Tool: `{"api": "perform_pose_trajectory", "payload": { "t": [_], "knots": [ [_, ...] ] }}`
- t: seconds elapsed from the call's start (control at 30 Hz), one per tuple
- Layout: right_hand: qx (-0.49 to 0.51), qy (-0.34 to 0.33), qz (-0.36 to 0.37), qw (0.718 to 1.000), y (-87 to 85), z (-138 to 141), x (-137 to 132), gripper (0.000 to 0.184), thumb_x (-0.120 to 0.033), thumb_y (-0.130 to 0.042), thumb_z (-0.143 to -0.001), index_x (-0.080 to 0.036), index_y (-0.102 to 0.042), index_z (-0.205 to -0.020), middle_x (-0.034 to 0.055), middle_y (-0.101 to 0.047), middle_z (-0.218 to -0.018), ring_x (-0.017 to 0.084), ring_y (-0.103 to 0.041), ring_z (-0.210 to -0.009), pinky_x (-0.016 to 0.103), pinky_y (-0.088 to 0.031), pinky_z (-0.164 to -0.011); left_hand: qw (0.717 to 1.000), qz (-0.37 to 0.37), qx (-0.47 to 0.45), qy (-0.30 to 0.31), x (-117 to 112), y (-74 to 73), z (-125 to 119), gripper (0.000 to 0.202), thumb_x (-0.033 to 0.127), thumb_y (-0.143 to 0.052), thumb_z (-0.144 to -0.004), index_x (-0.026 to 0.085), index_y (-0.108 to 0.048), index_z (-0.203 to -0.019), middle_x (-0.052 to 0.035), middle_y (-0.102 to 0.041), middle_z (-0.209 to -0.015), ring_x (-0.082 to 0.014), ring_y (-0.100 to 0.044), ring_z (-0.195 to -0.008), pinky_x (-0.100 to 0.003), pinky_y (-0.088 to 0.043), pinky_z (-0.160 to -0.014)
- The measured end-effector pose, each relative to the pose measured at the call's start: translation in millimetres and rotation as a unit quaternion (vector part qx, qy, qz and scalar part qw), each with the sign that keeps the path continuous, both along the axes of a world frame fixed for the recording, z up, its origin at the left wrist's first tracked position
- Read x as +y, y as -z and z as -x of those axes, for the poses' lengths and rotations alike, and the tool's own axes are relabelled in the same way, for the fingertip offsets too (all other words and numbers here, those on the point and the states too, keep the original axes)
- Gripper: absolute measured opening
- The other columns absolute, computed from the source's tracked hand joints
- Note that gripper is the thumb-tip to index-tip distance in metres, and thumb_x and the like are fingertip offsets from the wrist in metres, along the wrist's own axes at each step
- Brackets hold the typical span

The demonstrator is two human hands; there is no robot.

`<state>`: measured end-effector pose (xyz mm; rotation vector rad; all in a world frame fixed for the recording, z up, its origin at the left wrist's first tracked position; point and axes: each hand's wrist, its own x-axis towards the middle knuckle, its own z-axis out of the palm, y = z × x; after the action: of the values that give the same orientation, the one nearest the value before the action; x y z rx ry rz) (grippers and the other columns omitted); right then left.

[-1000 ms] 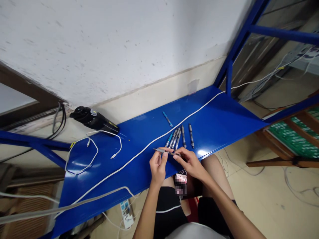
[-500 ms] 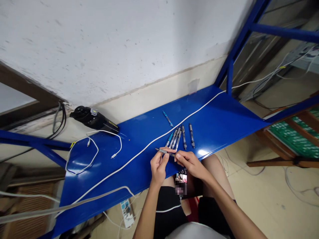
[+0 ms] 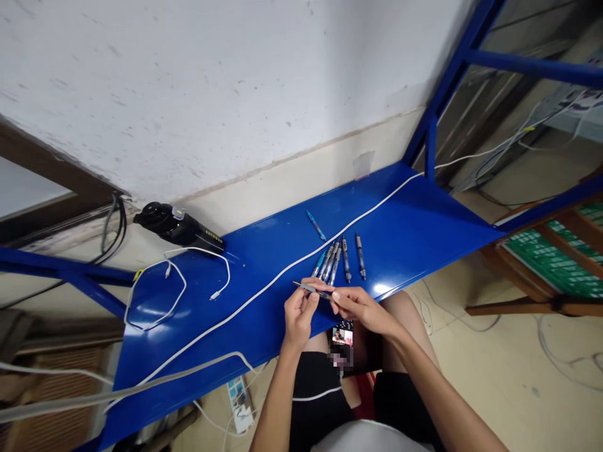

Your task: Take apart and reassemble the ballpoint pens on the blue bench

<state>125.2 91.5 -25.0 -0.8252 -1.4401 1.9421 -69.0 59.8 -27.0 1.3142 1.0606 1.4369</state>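
Both hands hold one grey-and-clear pen [image 3: 308,287] above the front edge of the blue desk [image 3: 264,263]. My left hand [image 3: 300,312] pinches its grey part between thumb and fingers, and the thin end points left. At the other end, my right hand [image 3: 354,306] grips with closed fingertips. Just beyond my hands lie several grey-and-clear pens [image 3: 335,260], side by side, with a blue pen [image 3: 319,262] at their left. Farther back, another blue pen [image 3: 315,225] rests alone behind the white cable. One grey pen [image 3: 360,256] lies apart on the right.
A long white cable [image 3: 282,271] crosses the desk diagonally. A black bottle [image 3: 181,229] lies tilted near the wall at the left, beside a looped white charging cable [image 3: 183,282]. A phone [image 3: 342,339] with a lit screen is below the desk edge, between my legs.
My right hand's fingers have shifted slightly and lie flatter along the pen's right end. The left hand stays almost still, and the pens on the desk have not moved.
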Motion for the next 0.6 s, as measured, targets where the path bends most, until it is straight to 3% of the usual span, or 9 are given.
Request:
{"api": "perform_pose_trajectory", "payload": {
  "t": [0.1, 0.17, 0.27, 0.33, 0.43, 0.53, 0.6],
  "knots": [
    [0.021, 0.102, 0.005, 0.995, -0.5, -1, -11, 0.038, -0.057, -0.069, -0.105, -0.020, -0.075, -0.106, -0.0048, -0.056, -0.061, 0.013, -0.043, -0.054, 0.028, -0.033, -0.057, 0.999, -0.003, 0.049, -0.003, 1, -2.1, -1, 0.034, 0.042, -0.058, -0.111, 0.021, -0.084, -0.117, -0.0140, -0.081, -0.117, -0.0311, -0.070, -0.119, -0.046, -0.053, -0.110],
    [0.041, 0.200, 0.013, 0.979, -0.9, -5, -18, 0.031, -0.051, -0.078, -0.100, -0.021, -0.077, -0.110, -0.0038, -0.059, -0.063, 0.014, -0.049, -0.056, 0.029, -0.037, -0.057, 0.998, 0.011, 0.066, -0.013, 1, -2.6, -2, 0.033, 0.041, -0.059, -0.110, 0.021, -0.084, -0.118, -0.0133, -0.081, -0.119, -0.0301, -0.070, -0.120, -0.044, -0.053, -0.109],
    [0.116, 0.345, 0.032, 0.931, -3.5, -16, -19, 0.024, -0.046, -0.084, -0.097, -0.024, -0.076, -0.100, -0.0036, -0.056, -0.067, 0.014, -0.050, -0.060, 0.030, -0.043, -0.059, 0.997, 0.028, 0.061, -0.028, 2, -2.0, -3, 0.030, 0.041, -0.062, -0.109, 0.021, -0.084, -0.113, -0.0118, -0.080, -0.115, -0.0280, -0.072, -0.114, -0.040, -0.055, -0.104],
    [0.176, 0.404, 0.046, 0.897, -7.5, -25, -14, 0.030, -0.053, -0.080, -0.099, -0.025, -0.072, -0.092, 0.0004, -0.062, -0.084, 0.016, -0.059, -0.075, 0.031, -0.051, -0.069, 0.997, 0.023, 0.057, -0.039, 2, -1.1, -4, 0.030, 0.042, -0.063, -0.109, 0.021, -0.084, -0.109, -0.0110, -0.080, -0.108, -0.0273, -0.073, -0.110, -0.039, -0.055, -0.101],
    [0.253, 0.419, 0.080, 0.868, -16.7, -38, -3, 0.039, -0.061, -0.074, -0.102, -0.026, -0.063, -0.088, 0.0015, -0.062, -0.097, 0.018, -0.065, -0.093, 0.036, -0.059, -0.084, 0.994, 0.001, 0.073, -0.085, 0, 1.1, -6, 0.029, 0.043, -0.064, -0.108, 0.022, -0.083, -0.102, -0.0100, -0.080, -0.103, -0.0273, -0.073, -0.107, -0.039, -0.055, -0.100],
    [0.343, 0.409, 0.110, 0.838, -26.6, -48, 3, 0.036, -0.056, -0.074, -0.103, -0.027, -0.058, -0.091, -0.0059, -0.044, -0.075, 0.013, -0.053, -0.068, 0.030, -0.057, -0.071, 0.978, -0.016, 0.119, -0.169, -1, 4.0, -10, 0.023, 0.041, -0.069, -0.105, 0.024, -0.084, -0.103, -0.0095, -0.080, -0.105, -0.0277, -0.072, -0.107, -0.042, -0.055, -0.102],
    [0.390, 0.398, 0.125, 0.821, -30.8, -54, 4, 0.041, -0.052, -0.071, -0.106, -0.025, -0.050, -0.083, -0.0078, -0.032, -0.068, 0.011, -0.040, -0.057, 0.025, -0.051, -0.059, 0.970, -0.018, 0.146, -0.192, 0, 5.4, -13, 0.019, 0.039, -0.072, -0.103, 0.025, -0.084, -0.106, -0.0098, -0.081, -0.109, -0.0287, -0.072, -0.109, -0.044, -0.055, -0.104]
  ]
}}
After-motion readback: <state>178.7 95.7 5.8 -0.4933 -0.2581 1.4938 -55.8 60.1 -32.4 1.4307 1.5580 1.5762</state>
